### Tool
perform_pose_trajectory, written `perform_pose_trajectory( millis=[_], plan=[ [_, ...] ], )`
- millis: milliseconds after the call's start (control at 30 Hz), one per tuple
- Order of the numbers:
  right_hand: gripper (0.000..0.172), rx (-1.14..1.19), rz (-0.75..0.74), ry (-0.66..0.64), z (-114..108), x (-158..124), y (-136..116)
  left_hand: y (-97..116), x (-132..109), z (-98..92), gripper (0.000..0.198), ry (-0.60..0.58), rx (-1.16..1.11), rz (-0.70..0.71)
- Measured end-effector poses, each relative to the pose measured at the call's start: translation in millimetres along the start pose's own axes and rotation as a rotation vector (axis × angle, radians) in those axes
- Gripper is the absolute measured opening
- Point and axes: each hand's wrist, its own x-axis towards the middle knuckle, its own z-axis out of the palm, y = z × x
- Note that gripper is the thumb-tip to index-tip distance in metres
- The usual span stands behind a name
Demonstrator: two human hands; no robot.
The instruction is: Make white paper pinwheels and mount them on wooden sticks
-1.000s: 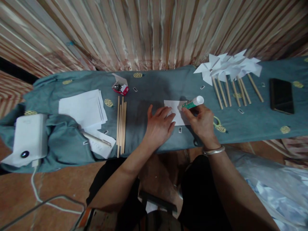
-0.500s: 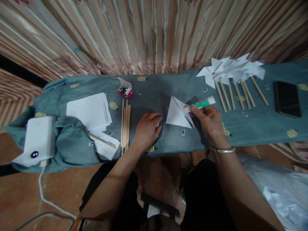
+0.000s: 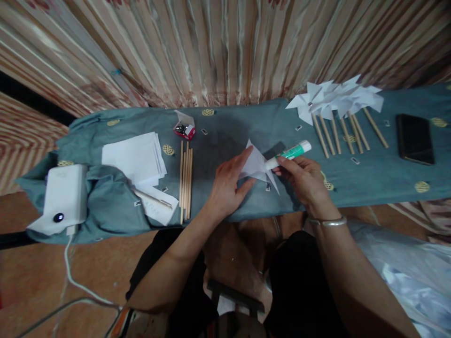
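Left hand (image 3: 226,187) half-curled at folded paper (image 3: 256,163), grip unclear; right hand (image 3: 303,177) pinches glue stick (image 3: 295,151). Paper likely light, creases easily; hold by edges.

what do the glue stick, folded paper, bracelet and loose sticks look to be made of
Glue stick: probably smooth plastic, from its even white-and-green barrel. Folded paper: matt white paper, judging by its thin, pointed flaps. Bracelet: likely polished silvery metal, as it glints. Loose sticks: seemingly bare wood, pale tan and matt.
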Motion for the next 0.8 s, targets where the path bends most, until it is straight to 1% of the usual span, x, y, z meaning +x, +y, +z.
perform_pose_trajectory(
  millis=[167, 267, 367, 500, 600, 800],
  plan=[
    [0.028, 0.142, 0.169, -0.024, -1.1, -9.8, -4.9, 7.5, 5.2, 8.5, 0.038, -0.036, -0.101, 0.003],
    [0.029, 0.227, 0.254, -0.034, -4.4, -10.4, -8.9, 9.9, 7.7, 11.9, 0.036, -0.038, -0.138, -0.056],
    [0.030, 0.283, 0.302, -0.024, -7.4, -9.2, -10.9, 10.5, 9.5, 15.0, 0.037, -0.036, -0.142, -0.105],
    [0.032, 0.224, 0.262, -0.021, -8.6, -9.3, -9.6, 10.3, 10.8, 19.6, 0.037, -0.034, -0.185, -0.126],
    [0.033, 0.166, 0.206, -0.018, -8.3, -11.1, -7.6, 10.2, 11.1, 22.9, 0.036, -0.022, -0.221, -0.177],
    [0.034, 0.149, 0.100, 0.064, -8.8, -15.4, -5.7, 8.5, 13.8, 27.4, 0.032, 0.111, -0.346, -0.289]
  ],
)
